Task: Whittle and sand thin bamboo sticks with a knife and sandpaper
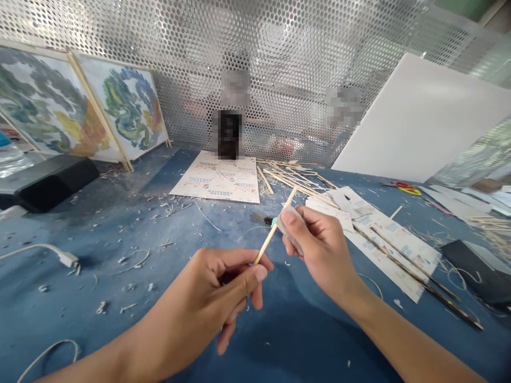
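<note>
My left hand (223, 287) pinches the lower end of a thin pale bamboo strip (266, 244) between thumb and forefinger. The strip slants up and to the right, above the blue table (159, 287). My right hand (323, 250) grips a small folded piece of sandpaper (294, 242), its thumb pressing it against the upper part of the strip. The strip's far tip sticks out beyond the paper. Behind my right hand a dark tool (259, 217) lies on the table, partly hidden, so its kind is unclear.
A printed sandpaper sheet (215, 183) lies at the back near loose bamboo strips (295, 181). Dark strips (415, 271) cross another sheet (403, 239) at right. Scissors (407, 189), a white cable (40, 247), a black box (48, 181), painted panels (131, 111) and scattered shavings surround my hands.
</note>
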`<action>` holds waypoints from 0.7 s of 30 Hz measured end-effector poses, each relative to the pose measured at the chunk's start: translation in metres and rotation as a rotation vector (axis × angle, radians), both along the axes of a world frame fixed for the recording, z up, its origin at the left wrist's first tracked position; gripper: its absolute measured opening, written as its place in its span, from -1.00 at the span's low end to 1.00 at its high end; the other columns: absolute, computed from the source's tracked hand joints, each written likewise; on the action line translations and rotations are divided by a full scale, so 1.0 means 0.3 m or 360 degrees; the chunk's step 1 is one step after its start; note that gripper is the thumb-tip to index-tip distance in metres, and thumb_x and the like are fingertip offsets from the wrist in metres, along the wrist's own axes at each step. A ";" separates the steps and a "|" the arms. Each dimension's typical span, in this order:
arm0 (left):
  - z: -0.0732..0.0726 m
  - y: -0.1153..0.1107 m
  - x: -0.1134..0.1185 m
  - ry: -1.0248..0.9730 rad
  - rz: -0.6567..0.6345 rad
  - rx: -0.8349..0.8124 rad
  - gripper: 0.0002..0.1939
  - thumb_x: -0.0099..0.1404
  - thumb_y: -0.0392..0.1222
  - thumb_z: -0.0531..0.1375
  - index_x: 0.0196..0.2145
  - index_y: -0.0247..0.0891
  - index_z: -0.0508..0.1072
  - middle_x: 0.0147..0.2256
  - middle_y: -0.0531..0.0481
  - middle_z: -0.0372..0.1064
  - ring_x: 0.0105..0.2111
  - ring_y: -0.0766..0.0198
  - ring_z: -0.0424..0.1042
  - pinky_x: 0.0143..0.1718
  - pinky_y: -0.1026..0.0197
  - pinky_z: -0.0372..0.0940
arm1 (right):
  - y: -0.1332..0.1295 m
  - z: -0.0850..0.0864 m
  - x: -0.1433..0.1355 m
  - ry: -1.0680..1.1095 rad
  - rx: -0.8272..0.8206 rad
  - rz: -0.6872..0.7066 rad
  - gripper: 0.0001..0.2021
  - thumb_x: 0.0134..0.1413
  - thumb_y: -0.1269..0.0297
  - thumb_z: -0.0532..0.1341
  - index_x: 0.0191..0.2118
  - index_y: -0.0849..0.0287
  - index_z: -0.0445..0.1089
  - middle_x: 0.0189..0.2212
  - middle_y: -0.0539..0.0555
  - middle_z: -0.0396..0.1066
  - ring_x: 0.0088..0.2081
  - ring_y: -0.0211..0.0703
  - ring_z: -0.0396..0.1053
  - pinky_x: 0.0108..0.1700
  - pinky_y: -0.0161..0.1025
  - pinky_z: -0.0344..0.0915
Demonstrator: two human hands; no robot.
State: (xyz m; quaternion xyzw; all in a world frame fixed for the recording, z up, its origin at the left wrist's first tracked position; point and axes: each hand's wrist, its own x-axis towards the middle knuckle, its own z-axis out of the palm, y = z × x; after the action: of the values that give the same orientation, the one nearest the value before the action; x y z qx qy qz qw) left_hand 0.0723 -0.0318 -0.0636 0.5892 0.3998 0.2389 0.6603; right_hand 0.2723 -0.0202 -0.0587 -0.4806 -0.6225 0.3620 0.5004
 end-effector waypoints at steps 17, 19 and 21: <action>0.019 0.033 0.005 0.0034 -0.0121 0.0099 -0.66 0.41 0.05 0.11 -0.37 -0.27 0.43 -0.58 0.17 0.18 -0.73 0.45 0.25 -0.71 0.39 0.26 | 0.059 -0.049 0.024 -0.0176 0.0017 -0.0182 -0.50 0.27 -0.06 0.19 -0.60 0.14 0.22 -0.68 -0.08 0.20 -0.61 -0.33 0.11 -0.50 -0.27 0.06; 0.037 0.035 0.009 0.0158 -0.0173 0.0226 -0.69 0.43 0.02 0.08 -0.25 -0.26 0.47 -0.54 0.15 0.27 -0.72 0.44 0.26 -0.71 0.38 0.24 | 0.085 -0.059 0.046 -0.0091 0.0116 -0.0496 -0.51 0.28 -0.06 0.17 -0.59 0.13 0.20 -0.67 -0.09 0.14 -0.61 -0.32 0.03 -0.52 -0.26 0.01; 0.067 0.032 0.003 0.0333 -0.0153 0.0406 -0.66 0.43 0.00 0.05 -0.20 -0.28 0.50 -0.50 0.11 0.36 -0.71 0.42 0.31 -0.68 0.36 0.22 | 0.103 -0.061 0.063 0.0050 0.0136 -0.0518 -0.52 0.28 -0.08 0.16 -0.56 0.12 0.18 -0.65 -0.08 0.14 -0.59 -0.30 0.02 -0.52 -0.26 -0.01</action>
State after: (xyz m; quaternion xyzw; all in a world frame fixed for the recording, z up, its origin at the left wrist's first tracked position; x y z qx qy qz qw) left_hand 0.0731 -0.0222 -0.0434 0.7084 0.4039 0.1932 0.5456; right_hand 0.2910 0.0107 -0.0770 -0.5477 -0.5435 0.2569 0.5820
